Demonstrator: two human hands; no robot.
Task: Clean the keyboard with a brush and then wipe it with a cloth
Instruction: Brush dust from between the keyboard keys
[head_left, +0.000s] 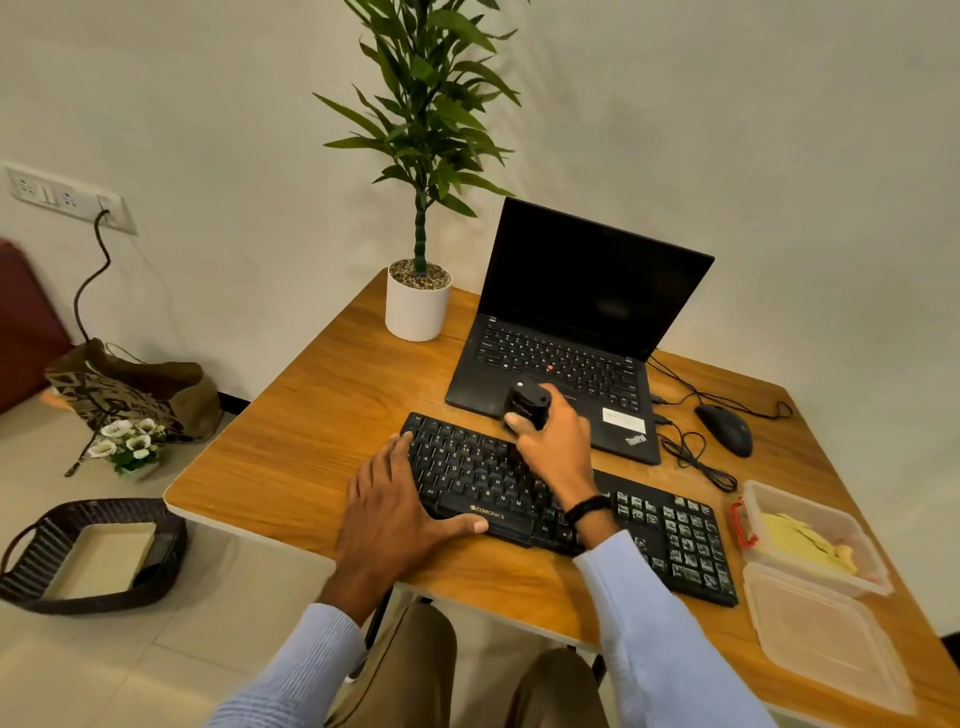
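A black Zebronics keyboard (670, 535) lies slanted on the wooden table (322, 415). My left hand (395, 504) rests on the keyboard's left end, fingers straight along its edge and thumb against the front rim. My right hand (556, 441) hovers over the keyboard's upper middle and grips a chunky black brush (527, 405); its bristles are hidden. A yellow cloth (800, 540) lies in a clear plastic box (763, 499) at the right.
An open black laptop (587, 291) stands just behind the keyboard, a white potted plant (418, 306) to its left. A black mouse (724, 428) with loose cables lies right of the laptop. The box's lid (826, 639) sits by the table's right front. A dark basket (93, 556) is on the floor.
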